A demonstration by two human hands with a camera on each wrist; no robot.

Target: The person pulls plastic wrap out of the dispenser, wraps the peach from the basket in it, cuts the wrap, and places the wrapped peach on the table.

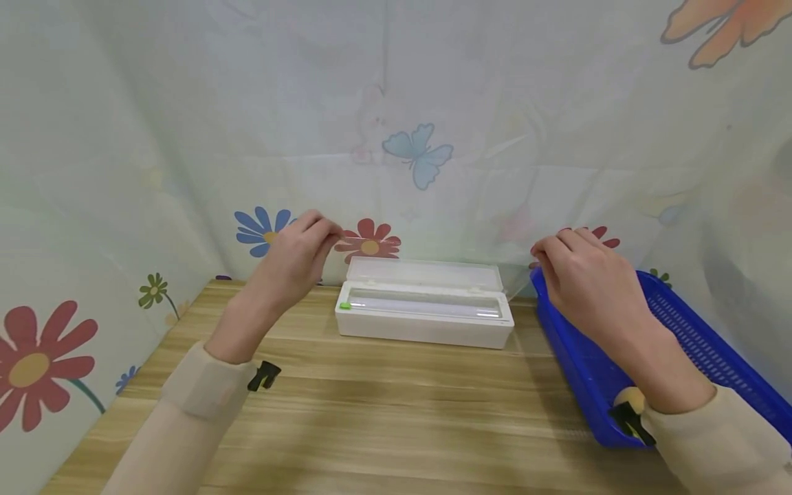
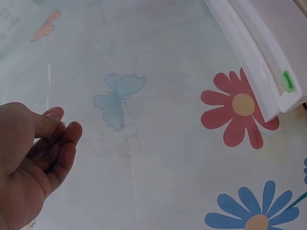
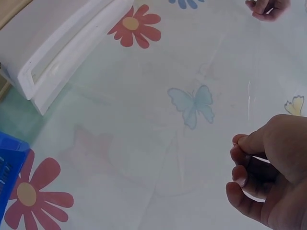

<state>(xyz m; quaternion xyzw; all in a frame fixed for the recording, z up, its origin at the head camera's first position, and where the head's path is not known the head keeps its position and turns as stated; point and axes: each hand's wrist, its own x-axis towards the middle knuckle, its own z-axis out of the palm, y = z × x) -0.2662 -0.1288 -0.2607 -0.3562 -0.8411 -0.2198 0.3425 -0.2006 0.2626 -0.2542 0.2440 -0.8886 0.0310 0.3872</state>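
Both hands are raised over the far side of the table, apart from each other. Between thumb and fingertips, my left hand (image 1: 297, 256) pinches a clear sheet of cling film (image 2: 49, 86), which shows mainly as a thin bright edge and faint glare. My right hand (image 1: 588, 289) pinches the film's other side, near the blue basket. Below and between the hands sits a white cling film dispenser (image 1: 427, 330), its translucent lid (image 1: 427, 273) tipped back. A film roll (image 1: 427, 307) shows inside, and a green slider (image 1: 345, 306) is at the left end.
The blue plastic basket (image 1: 566, 371) stands at the right, with a round beige item (image 1: 630, 395) inside, partly hidden by the right sleeve. A flower-printed curtain (image 1: 297, 124) hangs behind the wooden table (image 1: 402, 412). A black clip (image 1: 264, 376) is at the left cuff.
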